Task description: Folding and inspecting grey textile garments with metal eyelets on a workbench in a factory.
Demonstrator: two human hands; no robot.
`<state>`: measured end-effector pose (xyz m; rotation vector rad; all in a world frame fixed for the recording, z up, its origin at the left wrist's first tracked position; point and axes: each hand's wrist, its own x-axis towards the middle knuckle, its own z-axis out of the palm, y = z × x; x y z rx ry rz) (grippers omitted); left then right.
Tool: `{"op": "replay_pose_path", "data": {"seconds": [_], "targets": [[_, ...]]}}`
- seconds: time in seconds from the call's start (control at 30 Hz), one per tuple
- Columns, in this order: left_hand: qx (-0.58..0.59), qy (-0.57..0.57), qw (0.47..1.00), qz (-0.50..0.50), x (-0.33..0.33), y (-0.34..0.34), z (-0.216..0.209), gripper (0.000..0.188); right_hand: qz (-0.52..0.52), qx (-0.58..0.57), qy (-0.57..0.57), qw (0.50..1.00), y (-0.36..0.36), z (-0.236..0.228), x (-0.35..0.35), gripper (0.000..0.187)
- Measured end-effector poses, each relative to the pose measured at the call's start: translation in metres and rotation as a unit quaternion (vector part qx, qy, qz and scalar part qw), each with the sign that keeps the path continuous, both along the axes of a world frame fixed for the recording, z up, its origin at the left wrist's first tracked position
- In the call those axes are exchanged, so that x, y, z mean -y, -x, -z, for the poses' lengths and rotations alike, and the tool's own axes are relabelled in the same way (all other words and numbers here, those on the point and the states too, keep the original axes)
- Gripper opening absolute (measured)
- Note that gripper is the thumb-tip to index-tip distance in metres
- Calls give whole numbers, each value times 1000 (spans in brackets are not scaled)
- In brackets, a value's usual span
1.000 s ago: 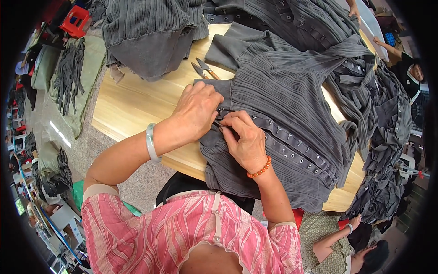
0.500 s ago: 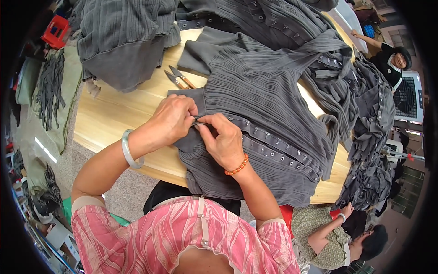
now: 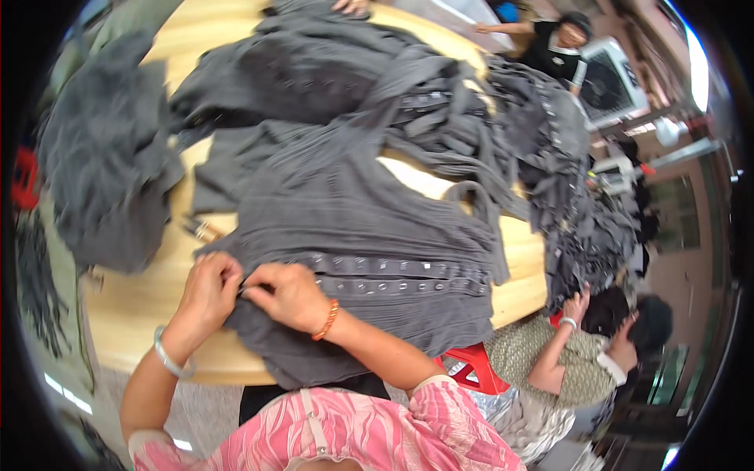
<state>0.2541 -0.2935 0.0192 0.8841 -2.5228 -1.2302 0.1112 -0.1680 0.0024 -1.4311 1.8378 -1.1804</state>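
Note:
A dark grey ribbed garment [image 3: 377, 204] is spread on the wooden table in front of me. Along it runs a front opening, one edge with metal hooks and the other with eyelets [image 3: 393, 287]. My left hand [image 3: 206, 292] and my right hand [image 3: 289, 298] meet at the left end of this opening. Both have thumb and fingers closed on the garment's edge, fingertips almost touching. The exact bit of cloth between them is small and blurred. Just beyond my left hand lies a pair of thread snips [image 3: 203, 228], blades pointing away to the left.
Piles of similar grey garments lie at the left [image 3: 110, 165], the far side [image 3: 298, 78] and the right [image 3: 550, 141]. A co-worker [image 3: 558, 353] sits at the right, beside a red stool [image 3: 476, 370]. Another person [image 3: 559, 51] is farther back. Someone's hand [image 3: 351, 7] rests on the far cloth.
The whole view has swung and tilted, so the table and garment appear farther left and more of the far side shows. Both hands still pinch the same area of the garment.

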Motion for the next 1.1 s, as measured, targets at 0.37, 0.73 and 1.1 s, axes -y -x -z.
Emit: {"op": "replay_pose_path", "data": {"seconds": [0.37, 0.73, 1.1], "targets": [[2, -55, 998, 18, 2, 7, -8, 1, 50, 48, -134, 988, 11, -17, 11, 16], [12, -158, 987, 7, 19, -22, 13, 7, 30, 6, -157, 987, -5, -13, 16, 23], [3, 108, 994, -3, -4, 3, -11, 8, 40, -179, -68, 981, 4, -34, -41, 12]]}}
